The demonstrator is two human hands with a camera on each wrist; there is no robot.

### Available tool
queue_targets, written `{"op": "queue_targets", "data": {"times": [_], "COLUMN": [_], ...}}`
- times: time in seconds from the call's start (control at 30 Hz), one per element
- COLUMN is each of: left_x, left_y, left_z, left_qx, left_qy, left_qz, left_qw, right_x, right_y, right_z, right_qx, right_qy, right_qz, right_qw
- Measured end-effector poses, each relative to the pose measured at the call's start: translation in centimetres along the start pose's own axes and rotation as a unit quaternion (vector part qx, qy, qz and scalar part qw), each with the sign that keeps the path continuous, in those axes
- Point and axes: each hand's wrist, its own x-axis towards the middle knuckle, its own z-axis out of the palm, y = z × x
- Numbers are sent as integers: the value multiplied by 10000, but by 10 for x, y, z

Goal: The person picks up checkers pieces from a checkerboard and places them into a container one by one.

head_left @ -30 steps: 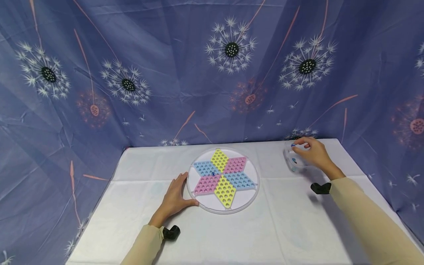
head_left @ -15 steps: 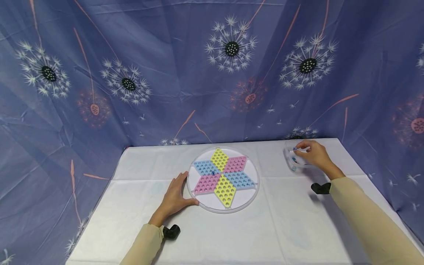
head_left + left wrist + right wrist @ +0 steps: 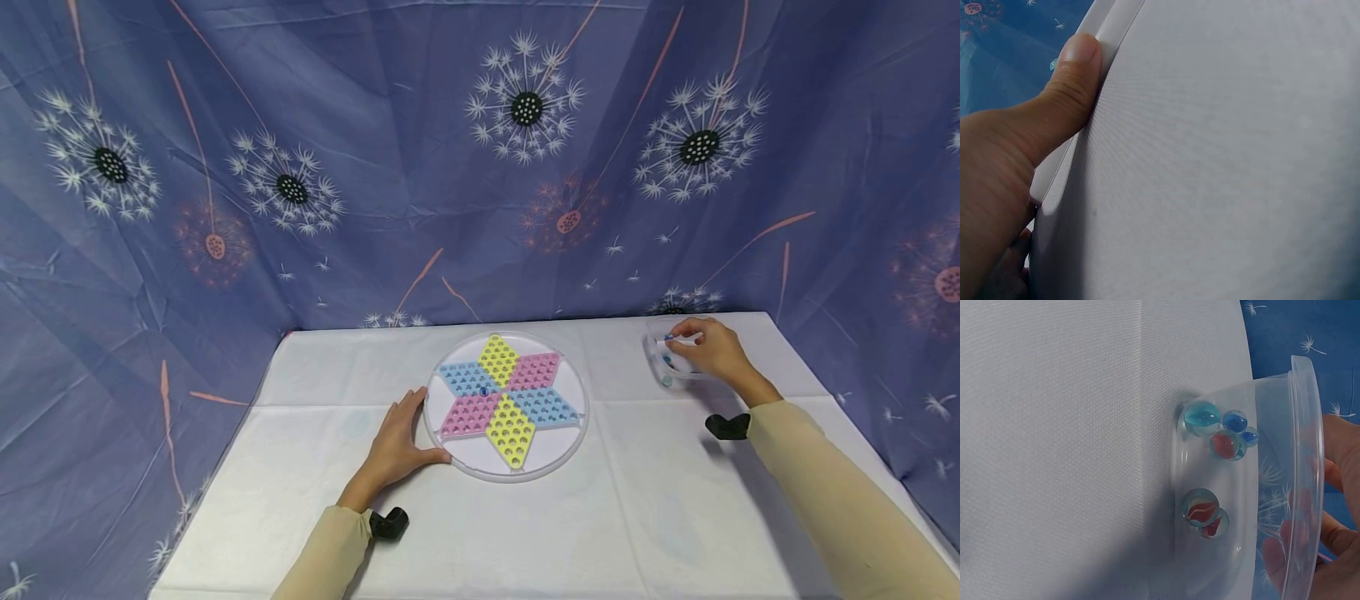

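Note:
The round white Chinese checkers board (image 3: 555, 450) has a star of blue, pink and yellow points. One dark blue marble (image 3: 483, 391) sits on it near the centre. Against its left side rests my left hand (image 3: 393, 450), thumb and fingers spread along the rim; the left wrist view shows the thumb (image 3: 1072, 81) straight at the rim. Over the clear plastic container (image 3: 654, 367), my right hand (image 3: 712, 350) pinches a blue marble (image 3: 669, 337) at its fingertips. Through the container's wall (image 3: 1310, 487), the right wrist view shows these fingers reaching inside, the pinched marble hidden there.
Several glass marbles (image 3: 1202, 417) lie in the container, blue ones and red-streaked ones. White cloth (image 3: 525, 533) covers the table. A blue dandelion-print curtain (image 3: 420, 167) hangs right behind its back edge.
My right hand has dipped slightly toward the container with the blue marble, then held nearly still. The left hand and the board have stayed in place.

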Motion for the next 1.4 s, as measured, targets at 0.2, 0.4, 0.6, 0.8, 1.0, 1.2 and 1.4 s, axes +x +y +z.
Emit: {"op": "queue_targets", "data": {"times": [0.2,0.4,0.6,0.8,1.0,1.2,1.4], "left_x": [0,-1,-1,0,0,-1,-1], "left_y": [0,1,0,1,2,2,2], "left_z": [0,0,0,0,0,0,0], "left_qx": [-28,-69,-50,-12,15,-7,-33], "left_qy": [5,2,-4,19,11,7,7], "left_qz": [-20,-58,-52,-77,-106,-126,-131], "left_qw": [10000,10000,10000,10000,9999,9999,9999], "right_x": [-1,-4,-5,-5,-5,-4,-1], "right_y": [-1,-5,-7,-5,-4,-3,-8], "right_z": [-1,-3,-3,-3,-4,-6,-10], "right_qx": [31,127,139,80,16,-22,22], "right_qy": [7,-62,-22,15,-22,38,-108], "right_qz": [-1,50,-6,-100,-138,-210,-246], "right_qw": [10000,9999,9999,9999,9999,9998,9996]}}
